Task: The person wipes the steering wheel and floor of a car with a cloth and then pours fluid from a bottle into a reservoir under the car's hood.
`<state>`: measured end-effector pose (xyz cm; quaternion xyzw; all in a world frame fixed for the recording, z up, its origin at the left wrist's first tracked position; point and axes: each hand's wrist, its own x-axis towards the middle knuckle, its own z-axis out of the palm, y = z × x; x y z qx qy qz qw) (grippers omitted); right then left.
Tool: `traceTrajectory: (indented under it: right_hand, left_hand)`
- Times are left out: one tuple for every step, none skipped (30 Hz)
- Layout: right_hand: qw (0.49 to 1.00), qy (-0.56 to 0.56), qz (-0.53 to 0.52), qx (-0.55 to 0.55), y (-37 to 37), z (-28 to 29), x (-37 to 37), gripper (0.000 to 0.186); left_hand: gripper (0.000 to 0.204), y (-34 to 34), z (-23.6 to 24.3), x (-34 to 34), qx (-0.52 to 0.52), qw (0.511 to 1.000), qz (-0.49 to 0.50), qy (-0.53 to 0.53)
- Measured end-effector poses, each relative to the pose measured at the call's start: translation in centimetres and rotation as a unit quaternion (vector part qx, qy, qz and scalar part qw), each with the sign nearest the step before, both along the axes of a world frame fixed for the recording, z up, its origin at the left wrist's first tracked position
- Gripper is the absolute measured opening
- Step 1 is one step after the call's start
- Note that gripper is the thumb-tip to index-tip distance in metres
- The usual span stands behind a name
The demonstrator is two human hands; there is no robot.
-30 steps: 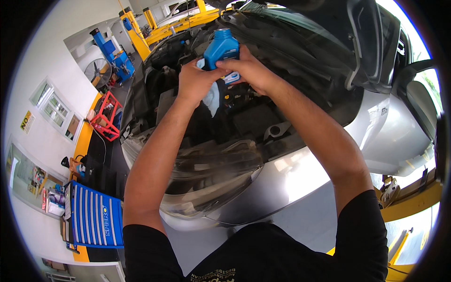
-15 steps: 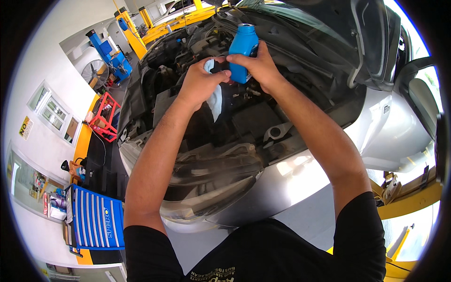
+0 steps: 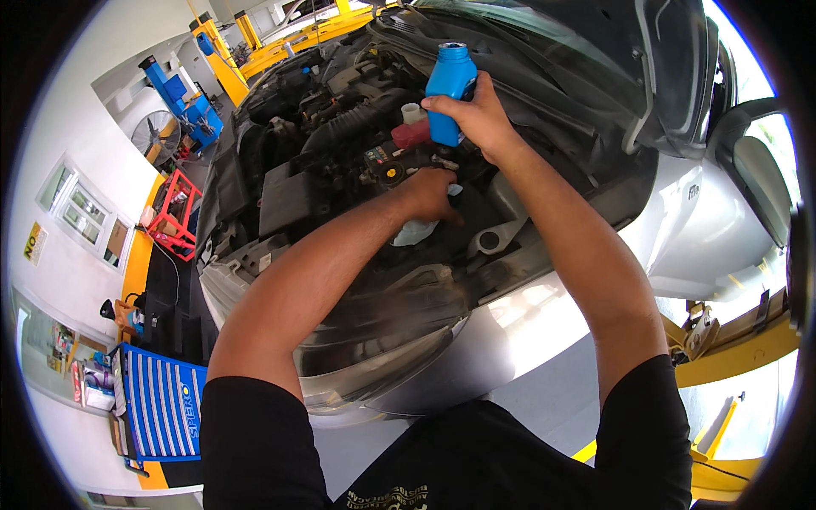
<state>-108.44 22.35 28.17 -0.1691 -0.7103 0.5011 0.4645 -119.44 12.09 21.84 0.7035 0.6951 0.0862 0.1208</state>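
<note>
My right hand (image 3: 483, 119) grips a blue plastic bottle (image 3: 453, 92) above the engine bay. The bottle stands nearly upright, its mouth at the top without a cap. Just left of the bottle is a reservoir with a white open neck (image 3: 411, 112) and a reddish body (image 3: 410, 134). My left hand (image 3: 432, 195) is low in the engine bay, nearer to me, with its fingers pointing down around a light blue cloth (image 3: 415, 233). Part of the cloth and the fingertips are hidden. A round yellow-marked cap (image 3: 392, 172) lies left of that hand.
The raised hood (image 3: 586, 51) hangs over the far right. A headlight (image 3: 382, 331) and the silver fender (image 3: 544, 314) lie between me and the engine. Left stand a blue tool cabinet (image 3: 161, 404), a red cart (image 3: 176, 212) and a fan (image 3: 156, 136); yellow lift parts (image 3: 739, 357) are at right.
My left hand has moved away from the bottle, down and to the right into the engine bay with the cloth. The bottle stays raised in my right hand; the reservoir neck has come into view.
</note>
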Motion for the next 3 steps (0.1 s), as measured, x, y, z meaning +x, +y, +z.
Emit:
traceTrajectory:
  right_hand:
    - [1.000,0.002,0.000,-0.001,-0.07,-0.19,0.02,0.080]
    - [1.000,0.002,-0.003,-0.005,-0.13,-0.35,0.05,0.080]
    - [1.000,0.008,0.007,-0.005,-0.14,-0.43,0.10,0.080]
  left_hand:
    - [0.076,0.17,-0.37,0.27,-0.001,1.000,-0.011,0.022]
    - [0.077,0.36,-0.71,0.52,-0.002,0.999,-0.022,0.044]
    - [0.077,0.63,-0.99,0.77,-0.007,0.999,-0.026,0.045]
